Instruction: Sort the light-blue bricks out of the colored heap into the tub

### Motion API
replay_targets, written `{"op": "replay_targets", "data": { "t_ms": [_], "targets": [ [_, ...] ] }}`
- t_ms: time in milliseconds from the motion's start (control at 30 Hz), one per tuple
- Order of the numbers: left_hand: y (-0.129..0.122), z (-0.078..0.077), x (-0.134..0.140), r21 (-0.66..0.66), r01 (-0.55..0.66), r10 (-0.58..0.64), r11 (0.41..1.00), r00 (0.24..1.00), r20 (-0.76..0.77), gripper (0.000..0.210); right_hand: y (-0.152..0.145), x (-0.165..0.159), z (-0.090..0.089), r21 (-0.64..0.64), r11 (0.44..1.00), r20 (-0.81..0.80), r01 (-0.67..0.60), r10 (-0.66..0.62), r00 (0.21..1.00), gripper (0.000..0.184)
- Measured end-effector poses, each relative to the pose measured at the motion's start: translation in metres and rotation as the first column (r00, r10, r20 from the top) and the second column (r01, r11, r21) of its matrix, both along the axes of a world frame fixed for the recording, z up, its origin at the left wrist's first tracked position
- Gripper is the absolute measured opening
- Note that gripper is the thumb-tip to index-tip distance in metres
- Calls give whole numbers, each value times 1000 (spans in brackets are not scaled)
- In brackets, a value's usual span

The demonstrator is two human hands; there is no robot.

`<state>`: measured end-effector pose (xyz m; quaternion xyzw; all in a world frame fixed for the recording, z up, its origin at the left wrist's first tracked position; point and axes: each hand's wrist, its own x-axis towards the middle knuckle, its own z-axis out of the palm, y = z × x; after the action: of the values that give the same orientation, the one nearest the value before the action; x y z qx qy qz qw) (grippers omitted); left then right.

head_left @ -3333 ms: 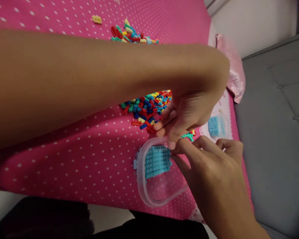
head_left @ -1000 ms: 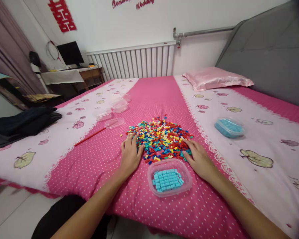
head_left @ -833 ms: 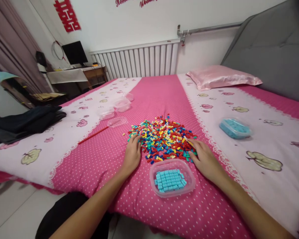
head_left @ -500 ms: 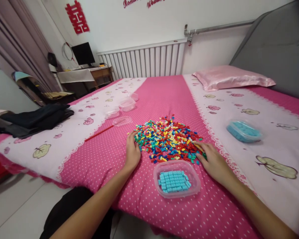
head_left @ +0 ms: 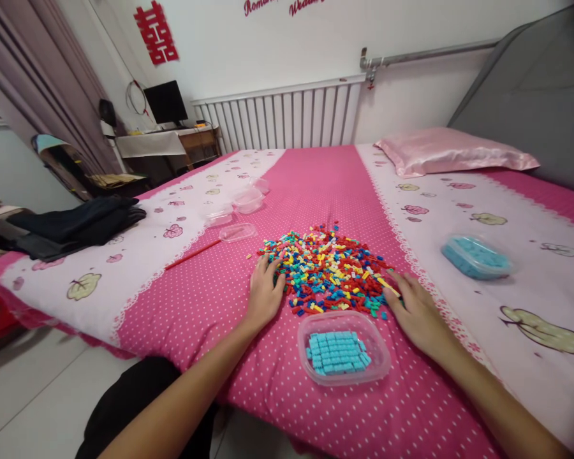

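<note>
A pile of small colourful plastic building blocks (head_left: 330, 268) lies loosely spread on the pink bed cover. At the pile's left edge is my left hand (head_left: 265, 293), its fingers spread and touching the blocks there. My right hand (head_left: 416, 312) is at the right edge, with a narrow yellow strip of blocks (head_left: 388, 287) between its thumb and fingers. In front of the pile, a clear plastic container (head_left: 382, 370) holds light-blue blocks (head_left: 337, 352) set in neat rows. My right fingertips partly hide the strip's near end.
To the right sits another clear container with light-blue blocks (head_left: 476, 257). Several clear containers (head_left: 249, 201), a clear lid (head_left: 238, 233) and a long red stick (head_left: 192, 255) lie at the left. Behind are a pink pillow (head_left: 452, 152) and dark folded clothes (head_left: 86, 223).
My left hand has moved inward along the pile's edge, its fingers more spread. My right hand has shifted slightly, with the yellow strip still at its fingers. The view has moved a little.
</note>
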<state>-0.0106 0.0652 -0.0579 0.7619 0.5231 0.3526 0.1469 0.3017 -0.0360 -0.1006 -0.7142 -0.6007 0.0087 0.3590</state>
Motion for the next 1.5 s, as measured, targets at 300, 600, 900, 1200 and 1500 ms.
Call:
{"op": "replay_targets", "data": {
  "t_ms": [300,600,900,1200,1500],
  "targets": [
    [-8,15,6,6,95,-94,995,985,-142,22,-3,-22,4,-66,989,20,-135,136,990,61],
    [-10,13,6,55,50,-42,997,989,-145,19,-2,-26,12,-13,986,7,-165,165,986,42],
    [88,32,-9,92,-178,195,980,954,-227,39,-2,-27,7,-36,988,-9,-153,153,988,46],
    [103,23,-20,75,-63,88,995,904,-419,39,-6,-24,6,-101,984,-11,-148,148,989,50],
    [107,23,-18,86,-85,113,993,908,-403,37,-7,-23,8,-120,982,-13,-144,143,990,52]
  ]
}}
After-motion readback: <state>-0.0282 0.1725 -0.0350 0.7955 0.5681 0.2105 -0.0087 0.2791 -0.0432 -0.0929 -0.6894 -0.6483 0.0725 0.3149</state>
